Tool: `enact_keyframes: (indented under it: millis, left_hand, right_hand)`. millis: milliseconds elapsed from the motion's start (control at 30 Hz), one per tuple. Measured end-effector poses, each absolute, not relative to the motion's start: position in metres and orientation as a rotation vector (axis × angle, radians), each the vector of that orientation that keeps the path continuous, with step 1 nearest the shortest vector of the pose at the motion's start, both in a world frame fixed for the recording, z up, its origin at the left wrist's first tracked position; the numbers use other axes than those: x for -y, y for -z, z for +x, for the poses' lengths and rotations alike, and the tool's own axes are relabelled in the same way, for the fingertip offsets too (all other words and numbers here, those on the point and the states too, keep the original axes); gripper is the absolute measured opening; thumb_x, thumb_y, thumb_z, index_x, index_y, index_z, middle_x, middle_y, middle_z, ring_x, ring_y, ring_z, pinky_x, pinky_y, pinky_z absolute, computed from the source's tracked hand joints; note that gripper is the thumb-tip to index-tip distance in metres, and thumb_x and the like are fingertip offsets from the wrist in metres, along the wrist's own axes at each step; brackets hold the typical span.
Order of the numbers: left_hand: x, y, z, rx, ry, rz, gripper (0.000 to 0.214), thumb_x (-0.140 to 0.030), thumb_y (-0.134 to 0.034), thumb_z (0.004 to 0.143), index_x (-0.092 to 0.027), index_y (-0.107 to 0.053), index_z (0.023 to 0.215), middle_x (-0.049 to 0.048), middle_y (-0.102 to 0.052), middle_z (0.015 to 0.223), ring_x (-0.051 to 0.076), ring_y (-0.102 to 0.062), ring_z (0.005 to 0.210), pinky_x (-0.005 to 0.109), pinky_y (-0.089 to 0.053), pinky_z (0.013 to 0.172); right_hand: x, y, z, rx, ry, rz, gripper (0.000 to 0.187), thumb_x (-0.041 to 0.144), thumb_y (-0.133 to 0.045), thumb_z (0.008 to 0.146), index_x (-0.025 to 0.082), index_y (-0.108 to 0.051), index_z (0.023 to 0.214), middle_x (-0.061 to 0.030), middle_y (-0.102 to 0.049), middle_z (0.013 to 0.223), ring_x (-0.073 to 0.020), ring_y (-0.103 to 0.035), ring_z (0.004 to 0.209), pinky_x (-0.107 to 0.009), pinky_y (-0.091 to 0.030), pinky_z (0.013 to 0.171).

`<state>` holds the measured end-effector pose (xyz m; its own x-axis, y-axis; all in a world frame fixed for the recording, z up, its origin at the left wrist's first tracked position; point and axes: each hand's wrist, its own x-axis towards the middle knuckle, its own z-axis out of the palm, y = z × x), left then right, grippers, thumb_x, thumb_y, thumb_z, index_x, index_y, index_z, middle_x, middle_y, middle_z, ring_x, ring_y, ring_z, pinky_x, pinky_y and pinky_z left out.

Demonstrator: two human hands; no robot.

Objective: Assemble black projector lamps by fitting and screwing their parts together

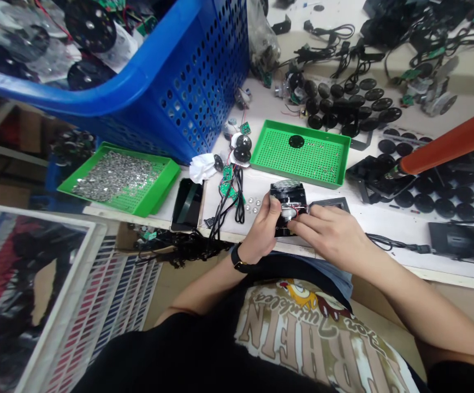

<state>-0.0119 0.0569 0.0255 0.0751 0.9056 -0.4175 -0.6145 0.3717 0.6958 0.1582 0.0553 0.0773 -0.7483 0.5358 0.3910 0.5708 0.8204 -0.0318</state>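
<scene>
White workbench (pixel 388 243) stretches ahead of a person whose left hand (pixel 259 229), a black watch (pixel 239 260) on its wrist, is closed round one side of a black housing (pixel 286 191). The housing is held up in both hands, just over the bench. The right hand (pixel 327 232) grips it from the other side, its fingers (pixel 302 222) pressed against a silver part (pixel 291 212) with red wire beside it. Just left of the hands lie small metal discs (pixel 254 206), then green circuit boards (pixel 227 185) trailing black cables (pixel 239 202), and a phone (pixel 187 204) near the bench edge. Farther on sit two green trays: one (pixel 159 191) is heaped with silver pieces (pixel 114 176), the other (pixel 294 177) is perforated and carries a black disc (pixel 296 141). Beyond, a blue basket (pixel 191 82) holds more discs, rows of black discs (pixel 343 103) spread across the bench, and an orange tube (pixel 445 144) crosses at right.
</scene>
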Motion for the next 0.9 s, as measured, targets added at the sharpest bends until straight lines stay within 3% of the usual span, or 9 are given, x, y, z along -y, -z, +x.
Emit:
enact_keyframes:
  millis: [267, 533, 900]
  left_hand:
    - [-0.055, -0.028, -0.009, -0.969, -1.136, 0.508, 0.051, -0.053, -0.076, 0.089, -0.022, -0.065, 0.127, 0.0066, -0.071, 0.131, 0.025, -0.059, 0.133, 0.039, -0.043, 0.118]
    - [-0.056, -0.035, -0.007, -0.969, -1.115, 0.526, 0.051, -0.06, -0.078, 0.084, -0.022, -0.068, 0.116, 0.0058, -0.074, 0.123, 0.027, -0.062, 0.13, 0.04, -0.05, 0.11]
    - [-0.058, -0.039, -0.007, -0.942, -1.125, 0.526, 0.056, -0.062, -0.077, 0.084, -0.021, -0.066, 0.121, 0.009, -0.073, 0.127, 0.03, -0.06, 0.134, 0.042, -0.051, 0.11]
  right_hand:
    - [-0.059, -0.077, 0.157, 2.571, 0.13, -0.755, 0.027, 0.018, -0.049, 0.106, 0.019, -0.073, 0.094, -0.0012, -0.071, 0.078, -0.0181, -0.047, 0.075, -0.033, -0.035, 0.06]
    - [-0.054, -0.064, 0.16, 2.49, 0.121, -0.807, 0.025, 0.018, -0.049, 0.105, 0.02, -0.074, 0.104, -0.002, -0.076, 0.086, -0.0174, -0.051, 0.076, -0.034, -0.039, 0.061]
    - [-0.054, -0.059, 0.166, 2.466, 0.038, -0.82, 0.025, 0.016, -0.05, 0.105, 0.022, -0.073, 0.111, -0.0018, -0.079, 0.093, -0.017, -0.054, 0.077, -0.034, -0.042, 0.064]
